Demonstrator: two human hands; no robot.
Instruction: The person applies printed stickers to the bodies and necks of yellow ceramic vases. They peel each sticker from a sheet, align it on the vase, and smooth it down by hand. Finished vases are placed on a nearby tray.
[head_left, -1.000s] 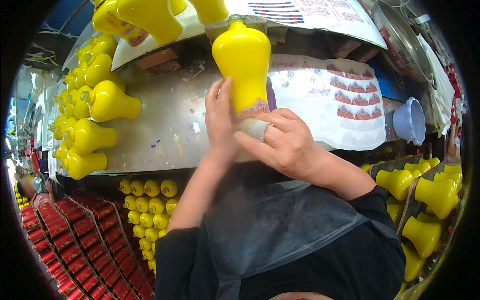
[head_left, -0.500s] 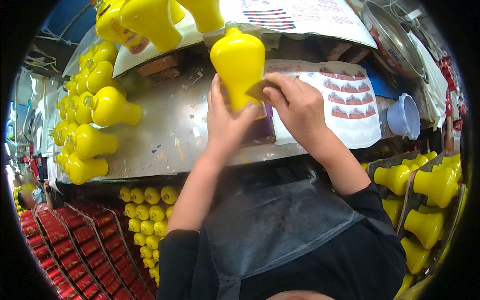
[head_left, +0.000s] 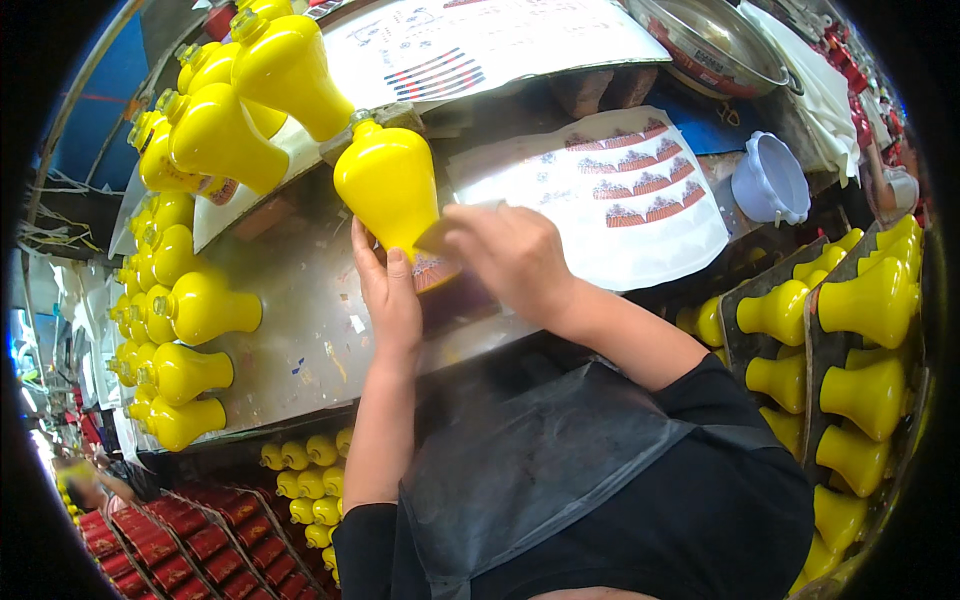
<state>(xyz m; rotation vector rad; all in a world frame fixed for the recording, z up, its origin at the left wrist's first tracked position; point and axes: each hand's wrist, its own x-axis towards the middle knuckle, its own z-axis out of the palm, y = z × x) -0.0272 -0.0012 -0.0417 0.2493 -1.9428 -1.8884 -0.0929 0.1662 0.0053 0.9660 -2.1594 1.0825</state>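
- The glossy yellow vase-shaped bottle (head_left: 388,180) lies over the metal worktable (head_left: 290,330), in front of the person; its long axis slants from upper left to lower right.
- Its short, clear neck (head_left: 362,120) points up and left, away from the body; the foot end points down and right, toward the apron (head_left: 540,460).
- The left hand (head_left: 392,305) lies at the bottle's left side by the narrow lower part, thumb bent against the near surface and fingers extended along the flank, so the bottle sits just beyond the fingertips and thumb.
- The right hand (head_left: 525,262) is blurred, its fingers pinched closed on a dark, flat scraper (head_left: 434,238); the blade's edge meets the bottle's waist from the right, though the blur hides exactly how firmly.
- The bottle has broad, rounded shoulders, tapering to a slim waist before the foot; bright highlights streak its smooth coat.
- Around the foot runs a reddish-brown patterned band (head_left: 432,268), partly darkened by shadow.
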